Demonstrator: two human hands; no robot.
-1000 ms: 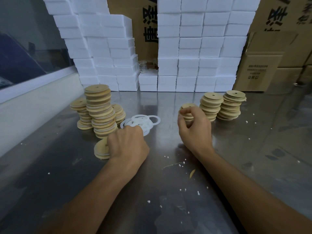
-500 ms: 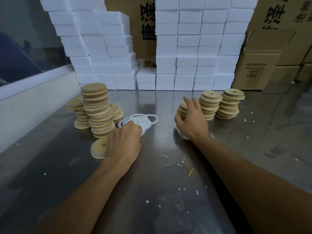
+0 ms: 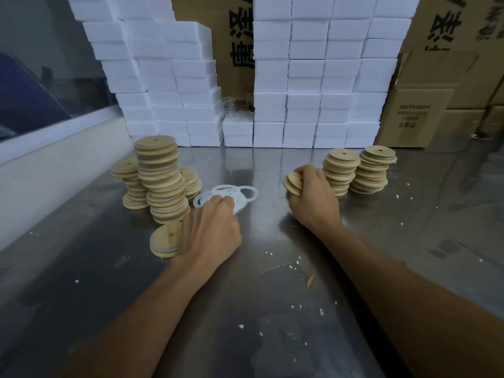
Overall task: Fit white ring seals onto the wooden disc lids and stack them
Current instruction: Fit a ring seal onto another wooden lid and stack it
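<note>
Right hand [image 3: 313, 197] curls around a few wooden disc lids [image 3: 293, 182], tilted on edge, faces toward 10 o'clock. Left hand [image 3: 210, 227], fingers bent, reaches into white ring seals [image 3: 245, 192] lying flat on the table [image 3: 272, 309]; its grasp is hidden.

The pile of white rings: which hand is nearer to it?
Left. The left hand rests on the white rings; the right hand grips wooden discs off to the right.

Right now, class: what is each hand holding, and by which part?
Right hand grips a few wooden disc lids by their edges. Left hand rests on the white ring seals; its grip there cannot be told.
</note>
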